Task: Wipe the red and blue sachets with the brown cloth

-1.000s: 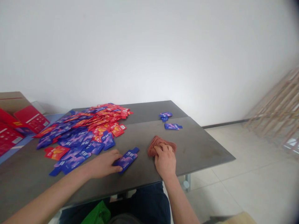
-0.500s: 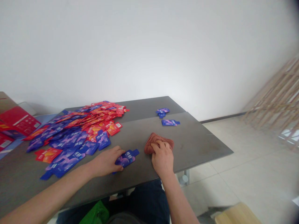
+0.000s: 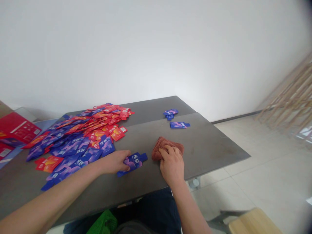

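Note:
My left hand (image 3: 119,161) has its fingers curled on the left part of a flat blue pouch (image 3: 134,161) with purple fruit print and a narrow spout end. This pouch lies on the dark table near its front edge. My right hand (image 3: 172,165) is closed on a folded brown cloth (image 3: 159,148), pressed to the tabletop right of the pouch. Left of my hands spreads a big heap of red and blue pouches (image 3: 80,130). Farther back on the right lie a blue pouch (image 3: 179,124) and a small overlapping group of blue pouches (image 3: 170,113).
Red cartons (image 3: 20,128) stand at the left, beyond the heap. The dark table (image 3: 207,143) ends at a corner on the right. A wooden stool (image 3: 254,222) is at the lower right, and wooden slats (image 3: 292,97) lean by the wall. Something green (image 3: 103,224) shows near my lap.
My left fingers have drawn closer together at the pouch's left side, leaving more of its print showing. The right hand stays on the cloth. The view has shifted slightly.

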Tool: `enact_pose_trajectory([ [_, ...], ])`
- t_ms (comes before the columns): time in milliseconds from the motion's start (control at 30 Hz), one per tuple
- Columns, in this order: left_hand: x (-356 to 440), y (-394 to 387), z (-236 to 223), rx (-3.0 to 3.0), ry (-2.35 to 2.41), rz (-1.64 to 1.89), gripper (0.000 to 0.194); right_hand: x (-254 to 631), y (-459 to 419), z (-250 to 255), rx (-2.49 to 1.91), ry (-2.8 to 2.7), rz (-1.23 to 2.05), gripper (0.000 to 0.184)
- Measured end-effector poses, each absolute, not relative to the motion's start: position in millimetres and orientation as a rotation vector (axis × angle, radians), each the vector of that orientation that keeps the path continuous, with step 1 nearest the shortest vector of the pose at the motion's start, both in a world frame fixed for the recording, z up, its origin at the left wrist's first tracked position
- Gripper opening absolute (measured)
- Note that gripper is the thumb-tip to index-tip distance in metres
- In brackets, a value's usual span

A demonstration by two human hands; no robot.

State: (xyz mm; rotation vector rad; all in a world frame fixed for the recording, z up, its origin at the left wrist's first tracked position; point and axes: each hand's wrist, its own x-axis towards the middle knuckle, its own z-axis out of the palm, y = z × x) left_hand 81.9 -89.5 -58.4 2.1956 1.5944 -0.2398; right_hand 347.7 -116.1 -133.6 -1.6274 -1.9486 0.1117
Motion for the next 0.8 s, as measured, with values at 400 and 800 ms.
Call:
enact_pose_trajectory([
  [400, 67, -46, -51, 1.876, 1.321, -0.234, 0.026, 345, -117, -130, -1.616, -1.900, 0.143, 0.034],
  [800, 73, 55, -28, 1.463, 1.297, 0.017, 0.042, 340, -118, -131, -1.555, -1.838, 0.201, 0.028],
])
